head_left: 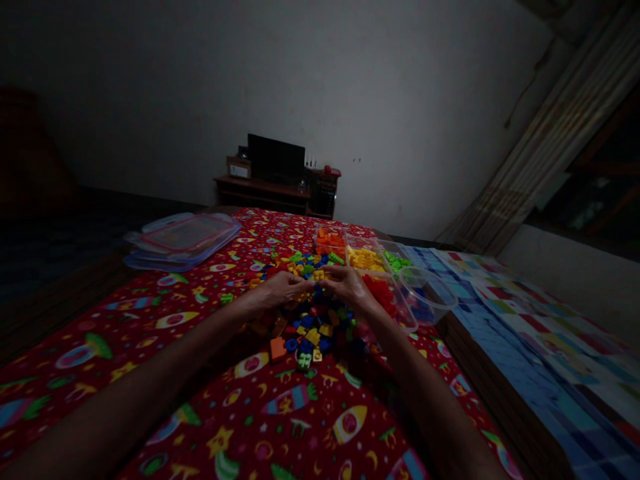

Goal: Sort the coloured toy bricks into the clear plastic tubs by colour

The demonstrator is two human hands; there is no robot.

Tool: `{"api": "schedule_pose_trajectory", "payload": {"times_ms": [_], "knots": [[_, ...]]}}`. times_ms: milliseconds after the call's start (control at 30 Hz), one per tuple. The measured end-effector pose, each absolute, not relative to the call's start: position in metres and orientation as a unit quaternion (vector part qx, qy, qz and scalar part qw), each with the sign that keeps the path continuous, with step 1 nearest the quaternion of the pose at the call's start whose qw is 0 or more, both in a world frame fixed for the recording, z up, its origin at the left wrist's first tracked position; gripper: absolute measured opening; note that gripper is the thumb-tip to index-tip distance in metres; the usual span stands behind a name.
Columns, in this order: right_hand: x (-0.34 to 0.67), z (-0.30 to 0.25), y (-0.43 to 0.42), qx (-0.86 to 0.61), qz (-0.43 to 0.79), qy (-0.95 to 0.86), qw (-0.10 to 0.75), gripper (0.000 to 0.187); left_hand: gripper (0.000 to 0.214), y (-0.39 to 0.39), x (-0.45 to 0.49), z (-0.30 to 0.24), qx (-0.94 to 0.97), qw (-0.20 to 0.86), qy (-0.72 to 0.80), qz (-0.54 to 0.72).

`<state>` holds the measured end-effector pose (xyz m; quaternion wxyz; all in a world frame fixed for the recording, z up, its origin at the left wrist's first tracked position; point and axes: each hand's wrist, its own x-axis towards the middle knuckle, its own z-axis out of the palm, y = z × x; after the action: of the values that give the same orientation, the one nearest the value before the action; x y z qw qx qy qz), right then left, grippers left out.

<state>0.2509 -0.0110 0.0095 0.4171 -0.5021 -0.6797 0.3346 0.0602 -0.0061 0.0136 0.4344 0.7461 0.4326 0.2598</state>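
Note:
My left hand (286,289) and my right hand (348,285) come together over a heap of toy building bricks (311,327) in blue, yellow, orange, red and green. The fingers of both hands are closed, and their tips nearly meet. A yellow brick (319,274) shows right by the right fingertips; whether it is held or lies behind them I cannot tell. What the left fingers pinch, if anything, is too small and dark to make out. On the near edge of the heap lie an orange block (277,349) and a light green brick (303,361).
Clear plastic boxes right of the heap hold orange bricks (330,241), yellow bricks (366,260), red bricks (380,293) and green bricks (397,261). Blue bricks lie in a round clear tub (453,298). Stacked lids (187,239) rest at left on the red patterned cloth (220,400).

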Motion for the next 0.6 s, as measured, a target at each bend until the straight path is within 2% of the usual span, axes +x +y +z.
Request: {"api": "schedule_pose_trajectory", "payload": {"times_ms": [167,267,400,500,600], "knots": [[0.299,0.036,0.013,-0.568,0.216,-0.658,0.444,0.032,0.047,0.002,0.051,0.02,0.807,0.266,0.44,0.291],[0.327,0.05,0.033,-0.627,0.116,-0.65,0.413,0.028,0.039,0.006,0.047,0.02,0.822,0.214,0.431,0.305],[0.326,0.057,0.035,-0.637,0.023,-0.664,0.39,0.04,0.034,0.012,0.043,0.018,0.832,0.166,0.435,0.303],[0.292,0.054,0.012,-0.567,0.032,-0.724,0.392,0.032,0.033,0.018,0.039,0.015,0.841,0.141,0.428,0.3],[0.247,0.049,-0.026,-0.455,0.108,-0.837,0.286,0.022,0.034,0.02,0.035,0.014,0.846,0.121,0.425,0.3]]}}
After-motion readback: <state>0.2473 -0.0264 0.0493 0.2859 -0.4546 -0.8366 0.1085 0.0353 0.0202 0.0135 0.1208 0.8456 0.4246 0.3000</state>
